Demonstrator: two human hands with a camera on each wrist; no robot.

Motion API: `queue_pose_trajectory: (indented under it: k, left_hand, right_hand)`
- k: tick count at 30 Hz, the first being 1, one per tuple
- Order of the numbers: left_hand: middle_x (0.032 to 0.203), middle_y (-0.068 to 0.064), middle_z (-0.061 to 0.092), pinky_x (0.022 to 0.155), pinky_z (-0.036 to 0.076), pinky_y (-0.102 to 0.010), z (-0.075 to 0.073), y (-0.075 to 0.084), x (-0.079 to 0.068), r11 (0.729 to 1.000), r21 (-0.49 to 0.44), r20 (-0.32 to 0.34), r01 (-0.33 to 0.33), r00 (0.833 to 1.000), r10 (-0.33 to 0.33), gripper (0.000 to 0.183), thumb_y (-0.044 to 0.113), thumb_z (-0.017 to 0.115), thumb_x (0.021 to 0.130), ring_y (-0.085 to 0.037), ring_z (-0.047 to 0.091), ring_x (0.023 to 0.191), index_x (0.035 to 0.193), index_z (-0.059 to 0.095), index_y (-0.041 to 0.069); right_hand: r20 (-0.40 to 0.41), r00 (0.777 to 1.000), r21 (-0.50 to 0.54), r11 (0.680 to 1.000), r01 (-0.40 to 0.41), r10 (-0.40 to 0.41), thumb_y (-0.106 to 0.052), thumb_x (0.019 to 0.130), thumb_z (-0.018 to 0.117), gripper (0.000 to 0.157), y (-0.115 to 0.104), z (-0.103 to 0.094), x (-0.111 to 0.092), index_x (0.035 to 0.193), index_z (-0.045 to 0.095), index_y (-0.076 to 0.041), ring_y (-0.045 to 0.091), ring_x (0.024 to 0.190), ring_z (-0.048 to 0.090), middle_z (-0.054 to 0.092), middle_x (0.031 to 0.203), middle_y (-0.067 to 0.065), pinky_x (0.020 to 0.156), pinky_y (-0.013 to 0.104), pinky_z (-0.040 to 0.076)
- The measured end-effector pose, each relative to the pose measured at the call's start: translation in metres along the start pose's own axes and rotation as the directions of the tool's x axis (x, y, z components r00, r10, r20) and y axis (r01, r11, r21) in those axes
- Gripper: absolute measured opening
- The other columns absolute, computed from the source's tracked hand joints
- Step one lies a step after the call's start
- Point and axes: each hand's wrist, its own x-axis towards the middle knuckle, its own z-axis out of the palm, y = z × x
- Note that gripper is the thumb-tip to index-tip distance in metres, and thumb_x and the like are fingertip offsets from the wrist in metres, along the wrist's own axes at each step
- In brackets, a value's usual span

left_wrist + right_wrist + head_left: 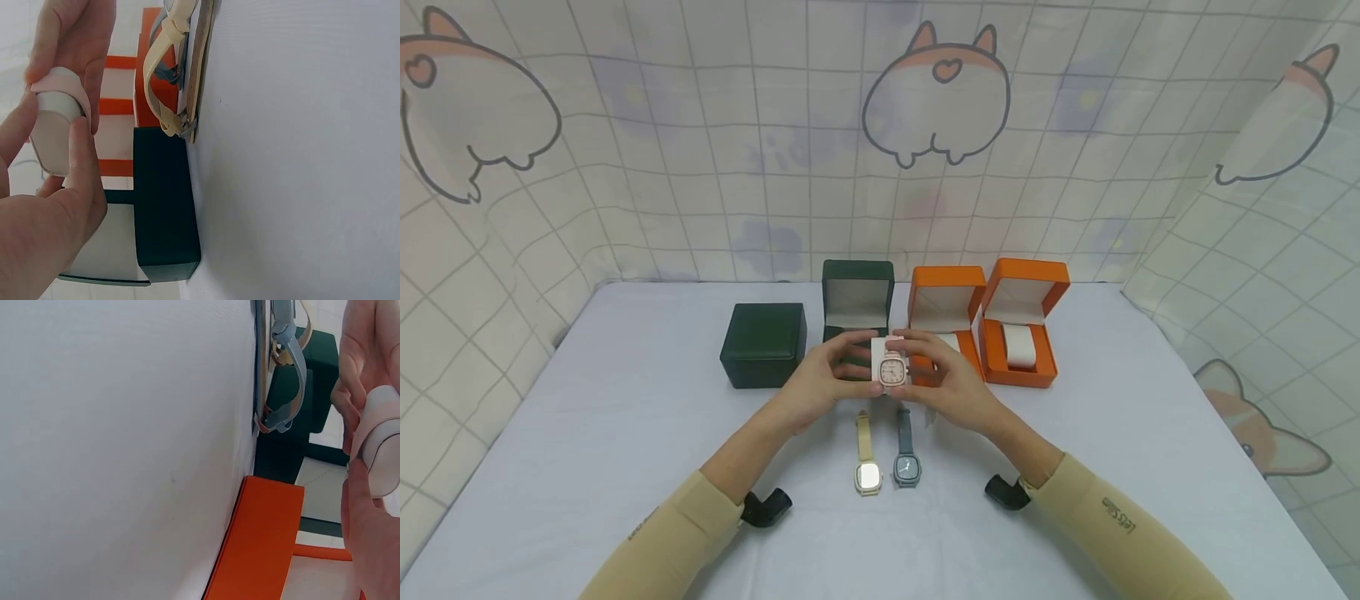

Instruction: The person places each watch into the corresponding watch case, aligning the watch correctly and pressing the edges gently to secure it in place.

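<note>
In the head view, a pink wristwatch (892, 372) with a square face is held up over the middle of the table. Its strap goes round a white watch cushion (53, 147), seen in the left wrist view. My left hand (823, 379) grips the cushion from its left end, thumb and fingers on opposite sides. From the other end my right hand (953, 382) pinches the watch and cushion, fingertips at the strap. Below the hands lie a cream watch (868, 477) and a blue-grey watch (907, 469), straps pointing away from me.
Behind the hands stands an open green box (858, 269), its base partly hidden. A closed green box (766, 337) is on its left. On the right are two open orange boxes: the nearer one (947, 275) partly covered by my hand, the far-right one (1045, 379) with a white cushion (1019, 346).
</note>
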Motion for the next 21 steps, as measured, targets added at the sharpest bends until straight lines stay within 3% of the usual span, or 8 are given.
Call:
queue_pose_trajectory:
  k: [13,21]
  left_hand:
    - [0.134,-0.016,0.054,0.090,0.057,-0.036,0.0003,-0.0025,-0.0005,1.000,0.021,-0.027,0.011,1.000,-0.011,0.080,0.000,0.082,0.086,-0.030,0.065,0.112,0.155,0.044,0.010]
    - [0.134,-0.016,0.054,0.090,0.058,-0.037,0.0011,-0.0033,-0.0010,1.000,0.012,-0.028,-0.001,1.000,0.001,0.078,0.000,0.083,0.085,-0.030,0.065,0.112,0.153,0.047,0.014]
  right_hand:
    - [-0.009,0.999,0.025,0.999,-0.032,0.032,-0.006,0.090,0.080,0.058,0.0032,0.0013,0.0009,0.144,0.060,-0.015,0.026,0.139,0.044,0.042,0.157,0.009,0.107,0.054,0.045]
    - [-0.023,0.998,-0.001,0.999,-0.052,0.052,-0.010,0.091,0.081,0.057,0.0037,0.0012,0.0015,0.143,0.060,-0.018,0.028,0.126,0.052,0.051,0.148,-0.003,0.106,0.058,0.045]
